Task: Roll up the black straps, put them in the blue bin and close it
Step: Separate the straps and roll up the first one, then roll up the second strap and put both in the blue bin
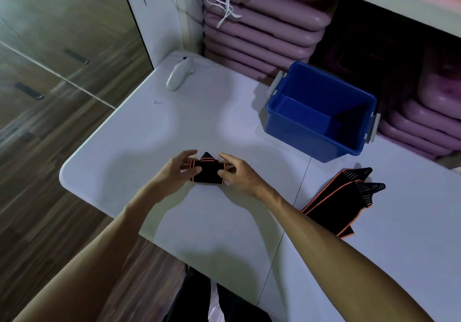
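- Black fabric, perhaps trousers (199,296), shows at the bottom edge, nearest the viewer, below the rim of the white counter (174,127).
- Both bare forearms reach forward over the counter and meet at a rolled black elastic strap with orange edging (207,173), which sits on the counter surface between the two hands.
- The left hand (179,169) has its thumb and fingers curled round the left end of the roll, pinching it.
- The right hand (234,172) grips the right end of the roll in the same way, fingers bent over the top, thumb on the near side.
- To the right of the right hand, near that forearm, two more flat black straps with orange borders and striped ends (341,202) lie unrolled and overlapping on the counter.
- Beyond the right hand and to its right stands the open blue plastic bin with grey side latches (311,137), well apart from the roll; no lid is on it.
- Beyond the left hand lies a small white plastic handheld device (178,76) at the far counter edge.
- Behind the bin, stacked mauve plastic step platforms (262,29) fill a shelf, with white cords (224,2) hanging before them.
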Demonstrator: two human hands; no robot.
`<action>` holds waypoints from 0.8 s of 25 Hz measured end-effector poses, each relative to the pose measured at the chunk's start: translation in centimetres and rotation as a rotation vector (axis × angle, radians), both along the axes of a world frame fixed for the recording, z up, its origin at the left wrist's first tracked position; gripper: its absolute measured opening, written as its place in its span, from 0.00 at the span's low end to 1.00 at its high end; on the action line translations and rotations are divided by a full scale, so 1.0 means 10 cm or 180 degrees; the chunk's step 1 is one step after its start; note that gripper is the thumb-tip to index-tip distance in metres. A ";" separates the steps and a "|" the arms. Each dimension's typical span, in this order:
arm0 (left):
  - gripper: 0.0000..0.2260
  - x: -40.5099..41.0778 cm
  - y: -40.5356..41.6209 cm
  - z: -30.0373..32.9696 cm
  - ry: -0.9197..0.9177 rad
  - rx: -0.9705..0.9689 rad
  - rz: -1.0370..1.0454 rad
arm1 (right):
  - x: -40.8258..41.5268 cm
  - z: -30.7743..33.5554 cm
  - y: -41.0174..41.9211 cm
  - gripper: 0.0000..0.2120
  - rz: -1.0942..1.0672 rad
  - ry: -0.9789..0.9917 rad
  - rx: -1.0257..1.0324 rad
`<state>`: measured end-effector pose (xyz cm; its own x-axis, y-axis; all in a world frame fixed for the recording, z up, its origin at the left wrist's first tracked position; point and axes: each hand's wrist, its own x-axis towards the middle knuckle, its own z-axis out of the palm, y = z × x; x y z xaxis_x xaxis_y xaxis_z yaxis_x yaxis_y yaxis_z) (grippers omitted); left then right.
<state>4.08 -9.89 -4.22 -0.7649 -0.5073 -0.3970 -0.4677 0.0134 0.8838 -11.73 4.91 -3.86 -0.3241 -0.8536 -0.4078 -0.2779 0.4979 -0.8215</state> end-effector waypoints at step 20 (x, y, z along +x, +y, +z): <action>0.14 -1.67 0.32 -0.25 0.1045 -0.2535 -0.1737 | -0.59 -0.28 0.45 0.29 -0.1913 0.2070 -0.0348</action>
<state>-12.65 -6.67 -6.67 -0.9812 -0.0819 0.1747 0.0422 0.7925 0.6084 -17.63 9.44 -6.62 -0.8684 -0.4883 0.0865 -0.4228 0.6378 -0.6437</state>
